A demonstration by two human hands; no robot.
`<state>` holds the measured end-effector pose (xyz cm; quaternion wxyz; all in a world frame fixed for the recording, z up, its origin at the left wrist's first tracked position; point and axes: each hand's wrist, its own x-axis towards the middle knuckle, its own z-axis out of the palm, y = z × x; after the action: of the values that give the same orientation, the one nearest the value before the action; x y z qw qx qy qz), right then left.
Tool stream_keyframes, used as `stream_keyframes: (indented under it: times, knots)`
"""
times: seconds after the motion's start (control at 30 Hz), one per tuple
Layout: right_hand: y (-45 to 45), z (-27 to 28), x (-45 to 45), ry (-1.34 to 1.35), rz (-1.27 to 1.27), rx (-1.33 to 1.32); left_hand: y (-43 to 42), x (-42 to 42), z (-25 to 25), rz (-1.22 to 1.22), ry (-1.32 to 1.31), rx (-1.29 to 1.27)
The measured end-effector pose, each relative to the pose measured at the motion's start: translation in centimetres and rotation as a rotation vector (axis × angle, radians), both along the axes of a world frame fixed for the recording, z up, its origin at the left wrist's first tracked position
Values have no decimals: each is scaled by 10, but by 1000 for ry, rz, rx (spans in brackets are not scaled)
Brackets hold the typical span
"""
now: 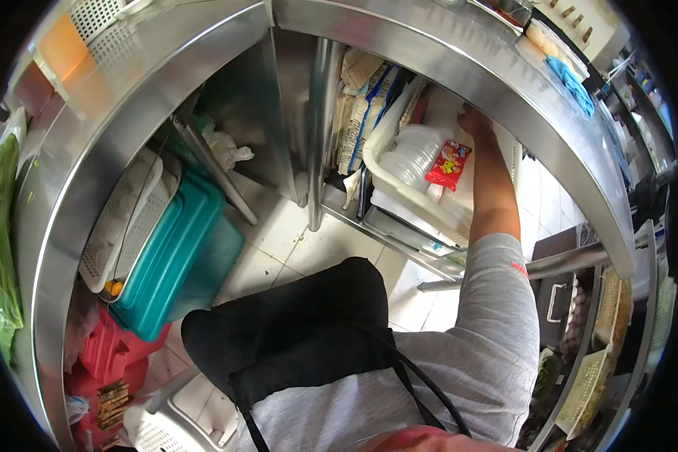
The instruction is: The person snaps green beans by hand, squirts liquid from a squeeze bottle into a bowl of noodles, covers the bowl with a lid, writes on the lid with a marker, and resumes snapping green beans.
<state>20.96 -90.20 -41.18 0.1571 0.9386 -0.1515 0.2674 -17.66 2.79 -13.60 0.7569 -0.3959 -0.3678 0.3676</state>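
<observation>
My right hand (472,120) reaches under the steel counter (459,56), at the back of a white plastic basket (422,197). Its fingers are partly hidden by shadow and the counter's edge, so what they hold cannot be made out. Below the hand, inside the basket, lie a red packet (449,165) and a stack of clear plastic containers (410,160). My left hand does not show in the picture.
Paper and plastic bags (369,113) stand left of the basket. A steel table leg (322,135) rises beside them. At the left are a teal lidded bin (175,252), a white crate (128,218) and a red crate (113,346). Green leaves (0,233) lie on the left counter.
</observation>
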Motion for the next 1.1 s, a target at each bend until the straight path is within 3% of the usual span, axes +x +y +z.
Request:
stream_keyframes:
  times: [0.07, 0.7, 1.1]
  knots:
    - [1, 4, 2, 98, -25, -18, -10, 4, 0, 11, -9, -20]
    - [-4, 4, 12, 52, -9, 35, -59, 32, -1, 57, -48, -88]
    - [-16, 13, 11, -142, -4, 156, -80, 42, 1, 78, -58, -104]
